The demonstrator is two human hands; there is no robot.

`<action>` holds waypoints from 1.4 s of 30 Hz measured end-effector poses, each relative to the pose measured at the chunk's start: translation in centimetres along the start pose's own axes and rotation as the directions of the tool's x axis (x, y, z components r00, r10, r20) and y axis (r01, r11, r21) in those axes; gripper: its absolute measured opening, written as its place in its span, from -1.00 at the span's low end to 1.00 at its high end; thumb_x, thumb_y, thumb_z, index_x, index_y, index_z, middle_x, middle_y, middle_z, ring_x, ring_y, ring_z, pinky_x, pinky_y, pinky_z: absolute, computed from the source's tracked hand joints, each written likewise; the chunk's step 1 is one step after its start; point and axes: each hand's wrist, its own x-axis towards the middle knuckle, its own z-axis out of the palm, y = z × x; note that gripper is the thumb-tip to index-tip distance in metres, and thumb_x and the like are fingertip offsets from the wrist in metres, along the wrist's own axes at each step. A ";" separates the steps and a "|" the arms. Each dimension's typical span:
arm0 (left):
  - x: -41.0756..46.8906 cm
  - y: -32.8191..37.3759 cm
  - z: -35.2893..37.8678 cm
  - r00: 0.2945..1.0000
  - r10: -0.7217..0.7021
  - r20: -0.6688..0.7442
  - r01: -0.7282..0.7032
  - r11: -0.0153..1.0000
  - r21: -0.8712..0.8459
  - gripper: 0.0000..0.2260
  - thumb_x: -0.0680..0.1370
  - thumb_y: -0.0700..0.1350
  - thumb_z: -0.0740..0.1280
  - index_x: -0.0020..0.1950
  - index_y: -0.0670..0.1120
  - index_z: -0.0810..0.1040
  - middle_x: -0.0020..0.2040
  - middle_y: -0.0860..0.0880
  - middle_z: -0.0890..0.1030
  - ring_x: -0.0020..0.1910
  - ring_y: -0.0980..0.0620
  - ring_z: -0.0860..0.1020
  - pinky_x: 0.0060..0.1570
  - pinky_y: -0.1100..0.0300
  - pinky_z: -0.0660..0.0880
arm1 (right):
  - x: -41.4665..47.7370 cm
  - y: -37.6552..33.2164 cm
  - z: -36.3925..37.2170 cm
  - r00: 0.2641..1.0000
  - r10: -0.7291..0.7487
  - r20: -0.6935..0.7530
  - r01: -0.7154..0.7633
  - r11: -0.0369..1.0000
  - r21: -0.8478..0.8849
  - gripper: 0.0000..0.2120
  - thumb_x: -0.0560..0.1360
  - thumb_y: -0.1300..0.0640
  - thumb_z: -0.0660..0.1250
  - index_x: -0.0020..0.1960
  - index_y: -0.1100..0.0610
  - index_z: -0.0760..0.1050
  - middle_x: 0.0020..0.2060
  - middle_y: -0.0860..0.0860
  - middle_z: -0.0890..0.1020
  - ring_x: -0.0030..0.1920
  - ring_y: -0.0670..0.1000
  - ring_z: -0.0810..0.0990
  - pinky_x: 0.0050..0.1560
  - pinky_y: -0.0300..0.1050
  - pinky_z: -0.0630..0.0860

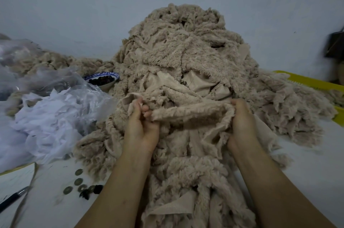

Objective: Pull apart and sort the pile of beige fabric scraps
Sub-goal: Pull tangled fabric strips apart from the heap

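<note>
1. In front of the pile of beige scraps, which is heaped on the counter, we hold one fluffy strip taut.
2. Our left hand and right hand each curl round one end of the strip, gripping it.
3. We judge it best to lift slowly, away from the pile, so that tangled neighbours drop off.
4. We can read no label or writing anywhere.

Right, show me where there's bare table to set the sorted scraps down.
Largest bare table: right, between the fringe of the pile, the yellow tray and the right forearm. A smaller patch lies front-left, between the coins, the notepad and the left forearm. The left side is crowded with plastic bags and a bowl.
</note>
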 end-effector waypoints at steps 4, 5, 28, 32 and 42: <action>0.1 1.1 -0.3 0.999 0.038 0.030 -0.040 0.996 0.079 -0.70 0.68 0.07 0.16 0.00 -0.05 0.61 -0.31 0.01 0.54 -0.50 0.21 0.45 -0.45 0.41 0.39 | 1.0 -1.1 -1.4 0.998 0.047 0.047 -0.053 0.989 0.141 -0.72 0.54 -0.07 0.24 -0.27 0.03 0.52 -0.39 0.01 0.53 -0.38 0.02 0.54 -0.14 -0.12 0.53; -0.1 0.8 -0.1 0.996 0.016 0.086 -0.034 0.978 0.205 -0.62 0.65 0.18 0.16 0.04 -0.06 0.63 -0.18 -0.02 0.63 -0.34 0.17 0.59 -0.31 0.38 0.51 | 1.0 -1.0 -1.4 0.996 0.042 0.083 -0.046 0.997 0.057 -0.67 0.54 -0.14 0.27 -0.25 0.03 0.60 -0.39 -0.02 0.58 -0.39 0.00 0.58 -0.20 -0.16 0.54; -2.8 -3.3 0.7 0.930 -0.199 0.310 -0.047 0.771 0.635 -0.81 0.47 -0.02 0.46 0.02 -0.06 0.73 0.16 -0.13 0.68 0.19 -0.06 0.64 0.12 0.06 0.59 | -1.2 1.7 1.0 0.879 -0.320 0.354 0.464 0.748 -0.475 -0.74 0.52 0.04 0.31 -0.31 0.01 0.35 0.07 -0.24 0.50 -0.04 -0.27 0.51 -0.02 -0.37 0.39; -2.9 -3.2 0.6 0.889 -0.116 0.443 -0.318 0.539 0.780 -0.78 0.47 0.15 0.43 -0.22 0.02 0.69 0.38 0.28 0.50 0.42 0.28 0.39 0.37 0.13 0.35 | -1.7 1.6 1.2 0.867 -0.133 0.480 0.331 0.874 -0.355 -0.73 0.36 -0.16 0.32 -0.36 0.00 0.38 -0.28 -0.15 0.59 -0.31 -0.09 0.51 -0.23 -0.04 0.44; -1.9 -1.8 0.9 0.963 -0.206 0.171 0.115 0.895 0.431 -0.63 0.57 0.00 0.34 0.25 -0.23 0.61 0.19 -0.25 0.66 0.18 -0.17 0.64 0.08 -0.02 0.63 | -2.2 1.4 1.4 0.819 -0.007 0.574 0.282 0.875 -0.393 -0.35 0.24 -0.63 0.24 0.23 -0.38 0.49 0.29 -0.19 0.57 0.30 -0.10 0.55 0.38 0.15 0.43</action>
